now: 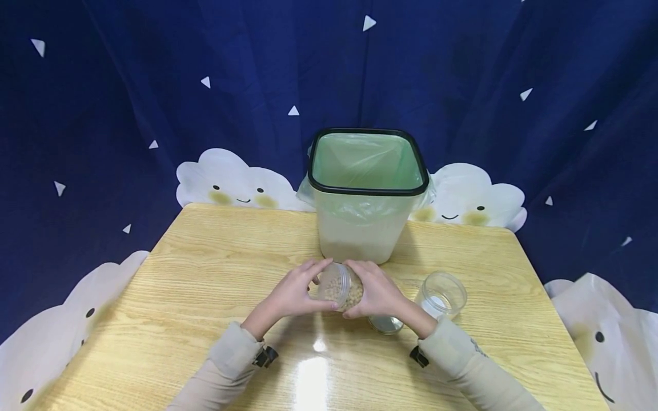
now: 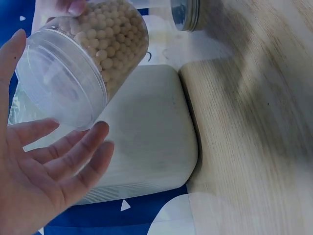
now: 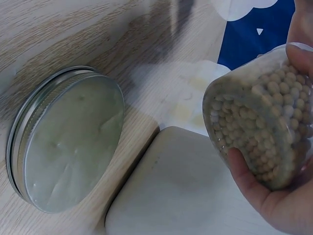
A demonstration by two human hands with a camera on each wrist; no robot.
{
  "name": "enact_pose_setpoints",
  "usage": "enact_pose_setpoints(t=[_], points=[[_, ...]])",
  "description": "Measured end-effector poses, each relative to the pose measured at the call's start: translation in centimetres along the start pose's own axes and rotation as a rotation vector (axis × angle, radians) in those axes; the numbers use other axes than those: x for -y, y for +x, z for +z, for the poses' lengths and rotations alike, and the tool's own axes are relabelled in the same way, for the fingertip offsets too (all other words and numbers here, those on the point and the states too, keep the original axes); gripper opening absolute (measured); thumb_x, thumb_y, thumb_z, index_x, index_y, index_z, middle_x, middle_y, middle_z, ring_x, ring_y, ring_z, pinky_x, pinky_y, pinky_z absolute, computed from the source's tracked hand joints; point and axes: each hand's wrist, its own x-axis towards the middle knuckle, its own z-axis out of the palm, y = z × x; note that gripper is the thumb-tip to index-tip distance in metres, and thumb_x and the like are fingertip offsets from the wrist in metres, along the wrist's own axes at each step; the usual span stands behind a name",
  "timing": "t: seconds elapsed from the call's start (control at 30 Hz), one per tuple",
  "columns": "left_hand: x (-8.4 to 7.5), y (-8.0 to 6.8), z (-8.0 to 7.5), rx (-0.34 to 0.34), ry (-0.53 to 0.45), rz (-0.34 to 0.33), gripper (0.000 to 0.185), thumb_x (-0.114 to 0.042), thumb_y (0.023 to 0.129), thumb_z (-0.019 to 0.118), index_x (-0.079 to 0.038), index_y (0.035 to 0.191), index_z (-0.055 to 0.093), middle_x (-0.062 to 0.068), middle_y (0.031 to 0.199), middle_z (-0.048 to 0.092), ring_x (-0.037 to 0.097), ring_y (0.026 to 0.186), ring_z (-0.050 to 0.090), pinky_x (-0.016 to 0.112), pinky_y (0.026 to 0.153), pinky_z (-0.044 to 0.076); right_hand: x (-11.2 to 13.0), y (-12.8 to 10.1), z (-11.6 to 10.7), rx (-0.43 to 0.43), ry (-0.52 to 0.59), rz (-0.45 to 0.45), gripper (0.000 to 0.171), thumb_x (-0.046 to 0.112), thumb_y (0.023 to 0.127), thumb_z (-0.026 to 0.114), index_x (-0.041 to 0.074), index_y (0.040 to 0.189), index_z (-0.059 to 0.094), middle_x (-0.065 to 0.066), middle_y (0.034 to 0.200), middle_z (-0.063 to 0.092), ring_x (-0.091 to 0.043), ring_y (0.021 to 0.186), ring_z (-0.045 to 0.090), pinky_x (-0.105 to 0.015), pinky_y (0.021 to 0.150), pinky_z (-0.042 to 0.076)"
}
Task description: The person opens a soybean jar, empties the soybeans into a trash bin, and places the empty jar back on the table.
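Note:
A clear plastic jar (image 1: 354, 291) filled with small pale beige balls is held on its side above the table, close in front of the bin. My right hand (image 1: 377, 290) grips its base end, thumb and fingers on opposite sides. At the jar's ridged, translucent mouth end (image 2: 58, 81), the thumb and fingers of my left hand (image 1: 293, 290) curve round the rim. The left wrist view shows those fingers spread, fingertips right at the rim. A silver metal lid (image 3: 73, 142) lies on the table beneath my right wrist.
A cream waste bin (image 1: 360, 228) with a black rim and a green liner stands at the table's far edge, just beyond my hands. Another clear jar (image 1: 444, 291), without balls, stands right of my right wrist. A dark blue curtain hangs behind the wooden table (image 1: 231, 251).

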Motion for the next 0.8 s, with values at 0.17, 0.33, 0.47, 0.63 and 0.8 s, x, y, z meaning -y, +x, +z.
enact_pose_setpoints(t=[0.17, 0.33, 0.47, 0.63, 0.8], points=[[0.08, -0.05, -0.23, -0.018, 0.099, 0.059, 0.099, -0.053, 0.059, 0.078, -0.018, 0.141, 0.035, 0.011, 0.135, 0.041, 0.03, 0.11, 0.051, 0.046, 0.083, 0.046, 0.08, -0.03, -0.04, 0.01, 0.001, 0.007, 0.095, 0.037, 0.045, 0.087, 0.004, 0.126, 0.048, -0.012, 0.115, 0.056, -0.031, 0.104, 0.05, -0.049, 0.081, 0.045], [0.35, 0.03, -0.49, 0.003, 0.062, 0.236, 0.092, -0.031, 0.057, 0.086, -0.022, 0.137, 0.041, 0.007, 0.137, 0.036, 0.024, 0.119, 0.043, 0.043, 0.09, 0.042, 0.07, -0.15, 0.01, 0.015, -0.009, 0.001, 0.096, 0.035, 0.046, 0.087, 0.003, 0.127, 0.047, -0.013, 0.115, 0.056, -0.03, 0.103, 0.051, -0.049, 0.08, 0.046], [0.26, -0.1, -0.45, 0.006, 0.057, 0.242, 0.09, -0.025, 0.058, 0.085, -0.022, 0.136, 0.042, 0.006, 0.133, 0.041, 0.023, 0.117, 0.044, 0.042, 0.09, 0.042, 0.07, -0.27, 0.08, 0.008, -0.015, -0.004, 0.095, 0.036, 0.046, 0.087, 0.004, 0.126, 0.047, -0.012, 0.115, 0.056, -0.03, 0.103, 0.051, -0.049, 0.08, 0.046], [0.08, -0.27, -0.17, -0.02, 0.079, 0.119, 0.087, -0.044, 0.064, 0.079, -0.015, 0.137, 0.041, 0.009, 0.126, 0.048, 0.026, 0.107, 0.052, 0.041, 0.085, 0.046, 0.05, -0.29, 0.19, -0.008, -0.017, -0.025, 0.094, 0.035, 0.045, 0.087, 0.005, 0.125, 0.048, -0.011, 0.115, 0.057, -0.031, 0.103, 0.051, -0.049, 0.081, 0.045], [-0.01, -0.31, -0.07, -0.036, 0.109, 0.045, 0.09, -0.053, 0.065, 0.074, -0.014, 0.139, 0.038, 0.017, 0.128, 0.048, 0.035, 0.109, 0.052, 0.049, 0.084, 0.045, 0.09, -0.24, 0.16, -0.014, -0.012, -0.016, 0.096, 0.035, 0.044, 0.087, 0.003, 0.125, 0.048, -0.012, 0.116, 0.056, -0.03, 0.103, 0.05, -0.05, 0.082, 0.045]])
